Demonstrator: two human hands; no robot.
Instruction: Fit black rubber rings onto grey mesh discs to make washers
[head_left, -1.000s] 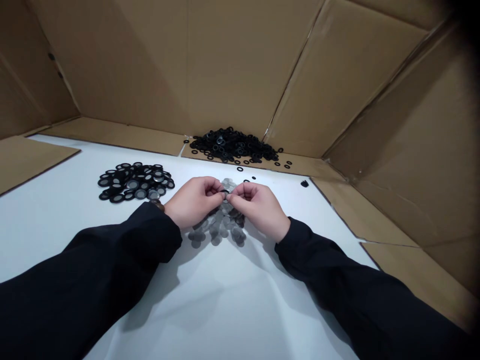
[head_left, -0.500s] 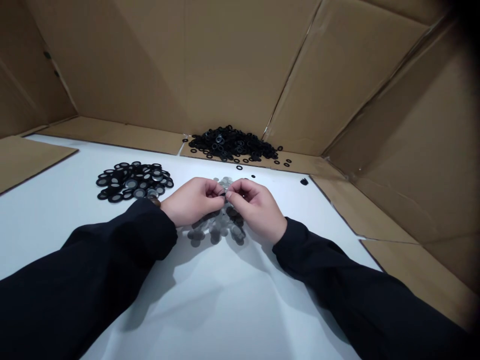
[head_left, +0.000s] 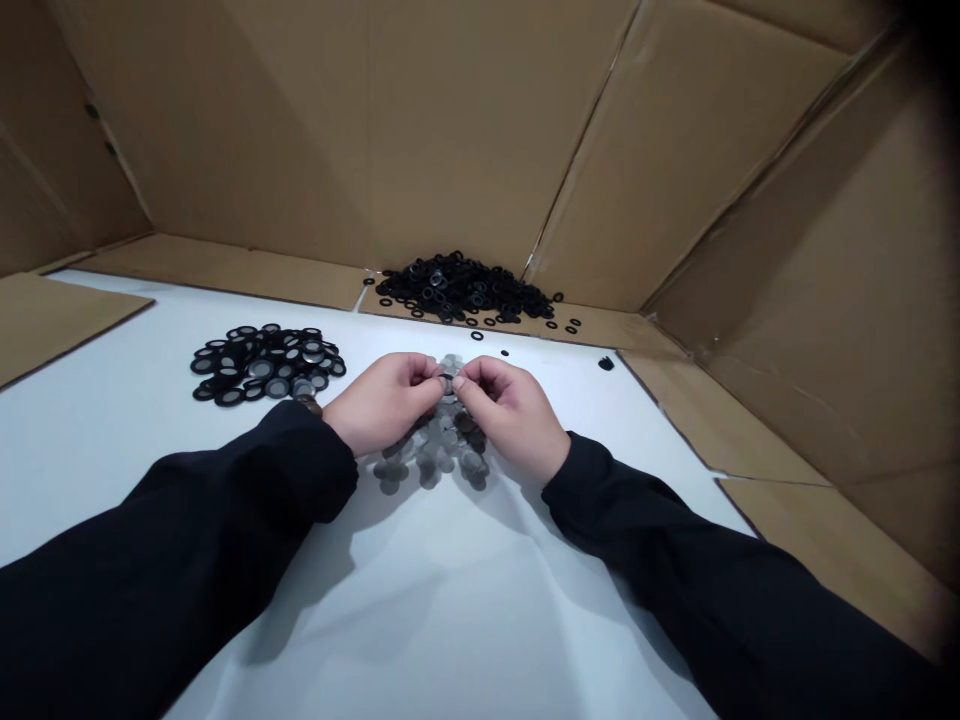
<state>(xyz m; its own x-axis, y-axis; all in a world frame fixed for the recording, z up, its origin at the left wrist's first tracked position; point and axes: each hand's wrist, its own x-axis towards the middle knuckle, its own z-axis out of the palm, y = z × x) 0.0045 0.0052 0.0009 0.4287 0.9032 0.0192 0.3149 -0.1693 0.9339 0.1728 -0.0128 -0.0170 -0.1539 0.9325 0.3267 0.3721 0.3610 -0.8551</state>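
Soft shadows, dark upper-right vignette

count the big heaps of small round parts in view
3: flat black rings on the brown cardboard strip at the back, black-rimmed grey discs at left, and thin grey discs partly hidden by the bare left hand and right hand; more could be covered.

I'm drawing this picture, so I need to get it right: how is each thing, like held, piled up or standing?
Left hand: pinching
Right hand: pinching
Small black ring: held between both hands; too small to tell if filled
Grey discs: loose, overlapping, partly hidden
Black rings: heaped, a few strewn around
Black-rimmed discs: piled up
Cardboard wall: standing
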